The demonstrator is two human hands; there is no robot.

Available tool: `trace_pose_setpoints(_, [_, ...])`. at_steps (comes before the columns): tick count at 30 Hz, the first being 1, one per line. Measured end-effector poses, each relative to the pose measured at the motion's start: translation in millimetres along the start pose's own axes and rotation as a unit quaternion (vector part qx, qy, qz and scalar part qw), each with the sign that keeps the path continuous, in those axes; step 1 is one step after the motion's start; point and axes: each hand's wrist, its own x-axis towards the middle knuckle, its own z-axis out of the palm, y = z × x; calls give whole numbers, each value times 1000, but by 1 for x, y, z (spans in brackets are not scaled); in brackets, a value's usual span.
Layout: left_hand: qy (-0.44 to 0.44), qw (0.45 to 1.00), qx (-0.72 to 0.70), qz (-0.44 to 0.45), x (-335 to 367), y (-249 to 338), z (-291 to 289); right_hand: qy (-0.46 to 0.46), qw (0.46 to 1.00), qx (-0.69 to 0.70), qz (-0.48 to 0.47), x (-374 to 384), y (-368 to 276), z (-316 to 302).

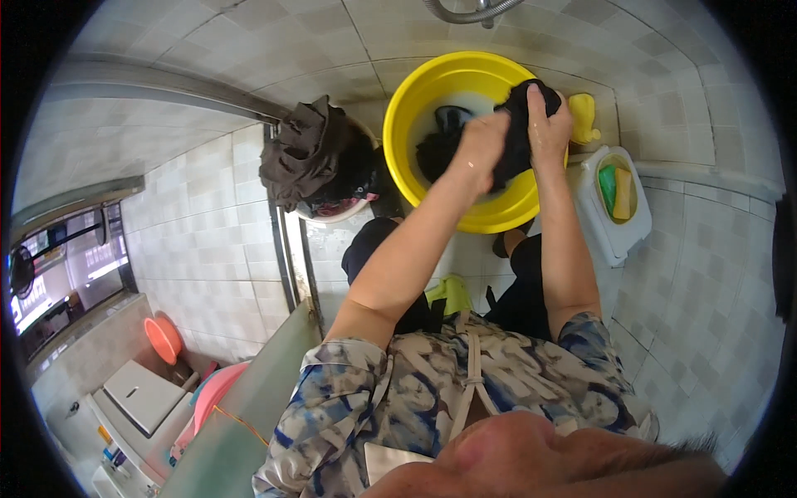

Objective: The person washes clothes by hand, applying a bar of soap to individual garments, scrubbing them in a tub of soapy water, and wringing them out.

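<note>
A wide yellow basin (395,124) with cloudy water stands on the floor in front of me. Over its right side, my right hand (550,133) grips a wet black cloth (516,137), thumb along its edge. Beside that cloth, at its left, is my left hand (484,149), curled and slightly blurred. Its fingers look closed, but what they hold, if anything, is hidden. More dark fabric (438,153) lies in the water under and left of my left hand.
Left of the basin, a tub (344,217) is heaped with dark clothes (307,153). At the right are a yellow bottle (584,119) and a white container (614,228) with a green and a yellow item inside. A metal hose (465,15) hangs at the far wall. A glass panel (257,398) stands left.
</note>
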Motion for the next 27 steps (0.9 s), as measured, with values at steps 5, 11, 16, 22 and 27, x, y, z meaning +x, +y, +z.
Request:
trace_pose_setpoints(5, [152,983,1,99,27,13,-28,-45,833,472,285,7,-17,-16])
trace_pose_setpoints(11, [-172,899,-387,-115,34,-14,-35,-223,815,420,331,-44,-37,2])
trace_pose_setpoints(16, [-258,894,-362,-45,26,-2,-67,-266,932,-94,-228,-108,-102,9])
trace_pose_setpoints(22, [63,978,-182,-83,16,-28,-2,-39,984,-160,61,-16,-40,0])
trace_pose_setpoints(27, [-98,931,-349,-39,7,11,-38,-164,954,-82,-238,-110,-74,21])
